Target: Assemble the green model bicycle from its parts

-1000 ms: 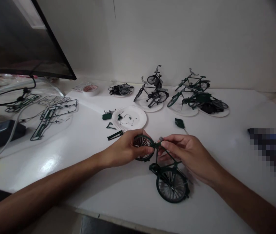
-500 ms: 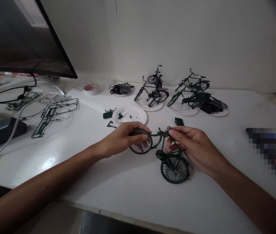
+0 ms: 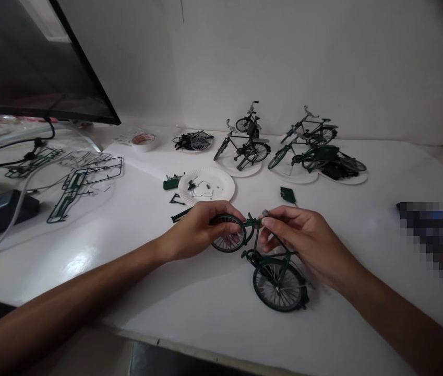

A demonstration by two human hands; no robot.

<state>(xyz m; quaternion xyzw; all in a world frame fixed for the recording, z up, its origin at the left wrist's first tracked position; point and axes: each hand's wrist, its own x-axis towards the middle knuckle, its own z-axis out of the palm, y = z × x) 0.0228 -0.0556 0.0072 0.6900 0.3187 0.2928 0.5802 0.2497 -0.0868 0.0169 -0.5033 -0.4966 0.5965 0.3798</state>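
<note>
A green model bicycle (image 3: pixel 259 245) is held over the table between my hands, its rear wheel (image 3: pixel 279 284) toward me. My left hand (image 3: pixel 195 230) is closed on the spoked front wheel (image 3: pixel 228 235), thumb across the spokes. A curved green fork runs from that wheel to the frame; whether the two are joined I cannot tell. Fingers of my right hand (image 3: pixel 303 232) pinch the frame's upper end, where a small grey part (image 3: pixel 265 213) shows at the fingertips. The right fingers hide part of the frame.
Behind my hands, a white paper plate (image 3: pixel 225 180) carries small parts. Several model bicycles (image 3: pixel 244 149) stand on plates along the wall. Green part frames (image 3: pixel 74 183), cables and a black box (image 3: pixel 0 211) lie left, beneath a monitor (image 3: pixel 37 62). A roll of tape (image 3: pixel 143 142) sits farther back.
The rear wheel has swung down toward me, and the right fingertips with the frame's upper end have shifted slightly left, closer to the front wheel. Both hands keep their hold.
</note>
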